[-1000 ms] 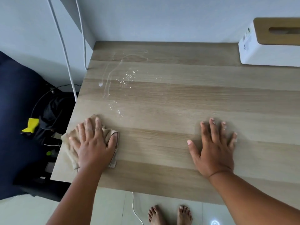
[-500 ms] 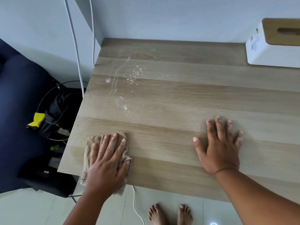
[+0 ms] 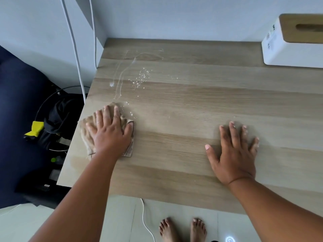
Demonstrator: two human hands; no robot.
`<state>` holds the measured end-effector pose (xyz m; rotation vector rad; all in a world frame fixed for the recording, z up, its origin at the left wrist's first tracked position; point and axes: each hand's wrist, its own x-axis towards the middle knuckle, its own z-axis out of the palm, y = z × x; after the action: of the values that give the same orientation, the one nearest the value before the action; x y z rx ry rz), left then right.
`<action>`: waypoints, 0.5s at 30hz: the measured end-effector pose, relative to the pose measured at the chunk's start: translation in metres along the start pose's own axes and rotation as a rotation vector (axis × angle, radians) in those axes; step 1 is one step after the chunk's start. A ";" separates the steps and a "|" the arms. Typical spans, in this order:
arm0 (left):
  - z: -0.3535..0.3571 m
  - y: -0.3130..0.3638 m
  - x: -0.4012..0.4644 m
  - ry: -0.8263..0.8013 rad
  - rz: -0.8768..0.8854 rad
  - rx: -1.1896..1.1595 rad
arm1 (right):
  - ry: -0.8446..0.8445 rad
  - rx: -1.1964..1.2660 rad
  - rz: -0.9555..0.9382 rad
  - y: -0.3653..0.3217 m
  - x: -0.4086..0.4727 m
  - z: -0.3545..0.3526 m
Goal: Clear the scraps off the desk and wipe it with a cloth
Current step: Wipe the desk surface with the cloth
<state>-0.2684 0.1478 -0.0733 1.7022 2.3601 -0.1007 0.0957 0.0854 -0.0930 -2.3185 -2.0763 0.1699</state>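
Observation:
My left hand [image 3: 109, 131] presses flat, fingers spread, on a beige cloth [image 3: 85, 133] near the left edge of the wooden desk [image 3: 192, 105]. Just beyond the cloth lie small white crumbs [image 3: 139, 79] and pale curved smear lines [image 3: 120, 81] on the far left of the desk. My right hand [image 3: 232, 152] rests flat on the bare wood to the right, fingers spread, holding nothing.
A white box with a wooden slotted lid [image 3: 295, 41] stands at the back right against the wall. White cables [image 3: 73, 46] hang down left of the desk, over dark clutter with a yellow item [image 3: 35, 131]. My bare feet [image 3: 183, 229] and a white cord [image 3: 145, 220] are on the floor.
My left hand pulled the cloth toward the front edge, then pushed it back away toward the crumbs. The right hand has stayed flat in place.

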 end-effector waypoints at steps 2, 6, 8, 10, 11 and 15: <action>0.005 0.012 -0.014 0.035 0.108 0.019 | 0.000 -0.005 -0.003 0.000 0.000 0.001; 0.026 0.028 -0.074 0.066 0.312 -0.002 | -0.005 -0.004 -0.004 0.001 0.001 0.000; 0.036 0.025 -0.107 0.078 0.368 -0.017 | -0.001 0.008 -0.004 0.000 0.000 0.000; 0.041 0.011 -0.128 0.101 0.405 -0.025 | -0.003 0.011 -0.002 -0.001 0.000 -0.001; 0.041 0.001 -0.134 0.108 0.400 -0.018 | -0.007 0.008 -0.002 -0.001 -0.001 -0.001; 0.034 -0.017 -0.122 0.082 0.205 0.009 | -0.011 -0.011 -0.007 -0.001 0.000 -0.002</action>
<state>-0.2432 0.0229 -0.0803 1.9770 2.2267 -0.0071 0.0951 0.0855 -0.0908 -2.3218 -2.0947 0.1720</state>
